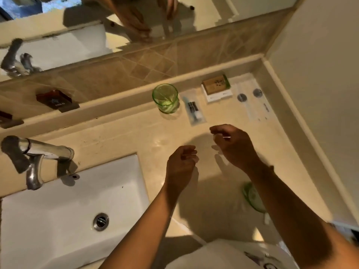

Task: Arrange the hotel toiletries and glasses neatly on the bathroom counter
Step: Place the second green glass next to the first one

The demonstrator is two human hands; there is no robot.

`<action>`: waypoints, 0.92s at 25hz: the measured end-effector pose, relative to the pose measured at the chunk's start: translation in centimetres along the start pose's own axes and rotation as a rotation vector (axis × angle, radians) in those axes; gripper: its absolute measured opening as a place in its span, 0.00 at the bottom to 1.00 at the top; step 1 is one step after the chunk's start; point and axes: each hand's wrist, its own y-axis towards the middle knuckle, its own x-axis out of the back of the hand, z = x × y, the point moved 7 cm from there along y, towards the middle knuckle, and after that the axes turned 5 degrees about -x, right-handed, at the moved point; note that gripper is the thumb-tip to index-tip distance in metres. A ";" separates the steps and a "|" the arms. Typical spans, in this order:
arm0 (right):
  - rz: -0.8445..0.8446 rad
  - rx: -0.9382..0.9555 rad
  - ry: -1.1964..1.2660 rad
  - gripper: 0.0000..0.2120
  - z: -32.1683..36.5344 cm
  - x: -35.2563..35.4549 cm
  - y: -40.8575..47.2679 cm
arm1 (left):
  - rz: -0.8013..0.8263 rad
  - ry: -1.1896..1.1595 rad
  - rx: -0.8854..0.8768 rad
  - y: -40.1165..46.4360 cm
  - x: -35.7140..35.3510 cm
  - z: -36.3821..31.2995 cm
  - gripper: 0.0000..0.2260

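Both hands over the table (136, 133), right hand (234, 146) pinching a thin clear packet (223, 137), left hand (181, 163) loosely curled, contents impossible to tell. Green glass (165, 98) upright by the back ledge, toothbrush sachet (194, 110) just beside it, soap box (216, 88) further right. Second green glass (252, 198) half hidden under the right forearm: likely to get knocked on a careless pull-back. Flimsy packet, easy to fumble.

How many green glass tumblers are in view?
2. One green glass tumbler stands upright by the backsplash; a second green glass tumbler sits near the counter's front, mostly hidden behind the right forearm.
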 end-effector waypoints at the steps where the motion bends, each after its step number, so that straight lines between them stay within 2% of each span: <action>1: -0.067 0.034 -0.055 0.13 -0.6 1.9 -1.4 | 0.036 -0.004 0.006 -1.0 -1.2 0.3 0.14; 3: -0.216 0.053 -0.098 0.12 -2.7 5.6 -4.4 | 0.097 0.047 -0.036 -3.1 -3.6 0.6 0.14; 5: -0.323 -0.043 0.005 0.13 -5.8 8.8 -7.2 | 0.165 0.143 -0.113 -4.7 -5.9 0.6 0.16; 7: -0.389 -0.150 0.146 0.14 -9.1 10.7 -9.2 | 0.220 0.215 -0.160 -5.7 -7.6 1.0 0.18; 9: -0.412 -0.167 0.125 0.15 -11.8 11.6 -11.0 | 0.249 0.260 -0.166 -6.5 -9.0 1.5 0.16; 11: -0.352 -0.163 0.021 0.17 -14.5 11.2 -11.6 | 0.265 0.315 -0.127 -7.3 -10.2 2.3 0.15; 14: -0.055 -0.240 0.070 0.24 -18.0 8.5 -11.6 | 0.306 0.264 -0.056 -9.0 -11.8 3.4 0.26; 17: 0.139 -0.238 0.082 0.21 -18.6 6.2 -11.9 | 0.252 0.239 -0.010 -10.3 -12.4 3.3 0.26; 23: 0.270 -0.165 0.067 0.24 -18.2 5.6 -10.8 | 0.139 0.170 0.023 -12.3 -12.5 1.7 0.21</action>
